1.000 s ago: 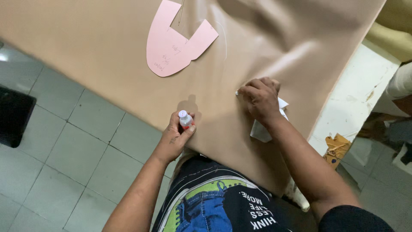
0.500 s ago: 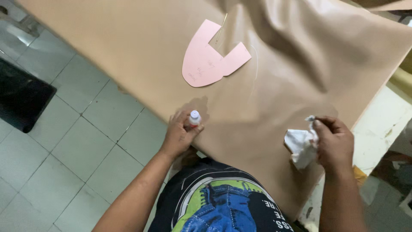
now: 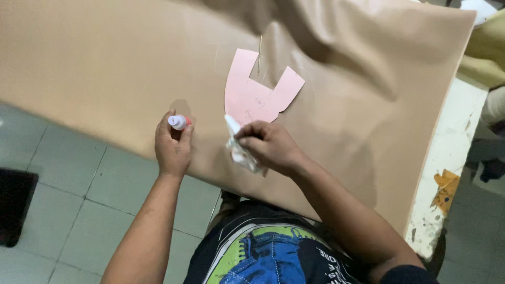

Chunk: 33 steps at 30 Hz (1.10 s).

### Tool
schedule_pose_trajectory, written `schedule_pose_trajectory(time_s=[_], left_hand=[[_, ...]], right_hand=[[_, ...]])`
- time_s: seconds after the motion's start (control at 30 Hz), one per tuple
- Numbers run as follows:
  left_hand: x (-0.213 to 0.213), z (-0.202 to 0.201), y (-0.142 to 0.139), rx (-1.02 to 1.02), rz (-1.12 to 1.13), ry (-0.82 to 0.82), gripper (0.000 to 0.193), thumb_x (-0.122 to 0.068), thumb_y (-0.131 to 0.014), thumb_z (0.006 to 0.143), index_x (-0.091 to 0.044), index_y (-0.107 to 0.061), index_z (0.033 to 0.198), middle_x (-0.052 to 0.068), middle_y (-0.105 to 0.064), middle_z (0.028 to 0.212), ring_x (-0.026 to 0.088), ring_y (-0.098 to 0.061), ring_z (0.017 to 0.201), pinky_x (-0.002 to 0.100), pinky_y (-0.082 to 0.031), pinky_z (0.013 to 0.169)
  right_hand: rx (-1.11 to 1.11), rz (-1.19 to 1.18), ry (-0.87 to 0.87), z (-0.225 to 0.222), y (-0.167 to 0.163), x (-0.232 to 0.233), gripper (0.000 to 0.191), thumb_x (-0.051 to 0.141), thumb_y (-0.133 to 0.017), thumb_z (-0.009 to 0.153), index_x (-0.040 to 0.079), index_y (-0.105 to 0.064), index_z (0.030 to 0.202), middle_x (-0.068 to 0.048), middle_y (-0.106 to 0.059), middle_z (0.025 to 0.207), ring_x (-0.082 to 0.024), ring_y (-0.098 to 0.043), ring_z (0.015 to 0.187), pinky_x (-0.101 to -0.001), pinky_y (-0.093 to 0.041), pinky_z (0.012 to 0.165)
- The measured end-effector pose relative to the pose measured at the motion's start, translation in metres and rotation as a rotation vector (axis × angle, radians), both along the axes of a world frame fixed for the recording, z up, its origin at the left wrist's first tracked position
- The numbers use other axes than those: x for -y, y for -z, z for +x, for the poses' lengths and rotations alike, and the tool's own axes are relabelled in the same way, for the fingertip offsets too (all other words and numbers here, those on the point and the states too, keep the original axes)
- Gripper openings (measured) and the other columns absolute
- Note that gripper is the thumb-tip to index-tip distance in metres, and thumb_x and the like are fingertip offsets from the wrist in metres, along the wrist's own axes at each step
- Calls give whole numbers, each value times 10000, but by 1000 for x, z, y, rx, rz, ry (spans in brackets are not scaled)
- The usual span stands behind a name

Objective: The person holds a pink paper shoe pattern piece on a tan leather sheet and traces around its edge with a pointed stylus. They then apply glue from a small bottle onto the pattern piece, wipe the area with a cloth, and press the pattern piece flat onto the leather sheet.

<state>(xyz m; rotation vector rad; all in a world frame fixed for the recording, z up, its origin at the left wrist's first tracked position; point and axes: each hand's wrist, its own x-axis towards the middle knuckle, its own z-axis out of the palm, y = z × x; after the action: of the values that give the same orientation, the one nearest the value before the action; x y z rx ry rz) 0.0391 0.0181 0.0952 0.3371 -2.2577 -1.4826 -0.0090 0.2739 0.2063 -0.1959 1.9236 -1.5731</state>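
a small white bottle (image 3: pixel 178 122) with a pink cap stands upright, gripped at the tan sheet's edge. a crumpled white cloth (image 3: pixel 239 150) hangs just below the pink paper pattern (image 3: pixel 258 92).

The tan leather sheet (image 3: pixel 105 68) lies flat and bare across the upper left of the frame, open to a reaching hand. At centre the pink paper pattern (image 3: pixel 258 92) lies in the way, and a raised fold (image 3: pixel 315 37) humps up at upper centre-right.

A white worktable (image 3: pixel 447 158) carries a tan leather sheet (image 3: pixel 105 68) bearing a pink paper pattern (image 3: pixel 252 94).
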Motion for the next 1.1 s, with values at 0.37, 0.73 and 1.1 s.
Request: schedule_pose_trajectory(time_s=[0.37,0.73,1.1], left_hand=[[9,19,7,147,16,57,730,-94,-694,991,42,-246,1551,177,-526,1364,242,-620,1203,355,-535,1025],[-50,77,15,69,-250,170,545,-58,-699,889,-25,-395,1339,174,-466,1275,253,-547,1005,385,-515,878],[-52,52,15,186,-413,232,525,-173,-722,882,-64,-462,1325,116,-554,1188,243,-604,909,453,-499,909]], right_hand=[[-381,369,660,-12,73,-171,160,71,-642,982,39,-712,1122,-25,-720,1019,-101,-662,896,-257,-539,781],[-899,720,417,-32,111,-162,117,114,-798,871,54,-761,965,-143,-657,1071,-312,-663,968,-404,-550,846],[-968,659,430,-45,99,-156,123,103,-790,882,80,-745,994,-122,-672,1048,-288,-681,926,-398,-562,792]])
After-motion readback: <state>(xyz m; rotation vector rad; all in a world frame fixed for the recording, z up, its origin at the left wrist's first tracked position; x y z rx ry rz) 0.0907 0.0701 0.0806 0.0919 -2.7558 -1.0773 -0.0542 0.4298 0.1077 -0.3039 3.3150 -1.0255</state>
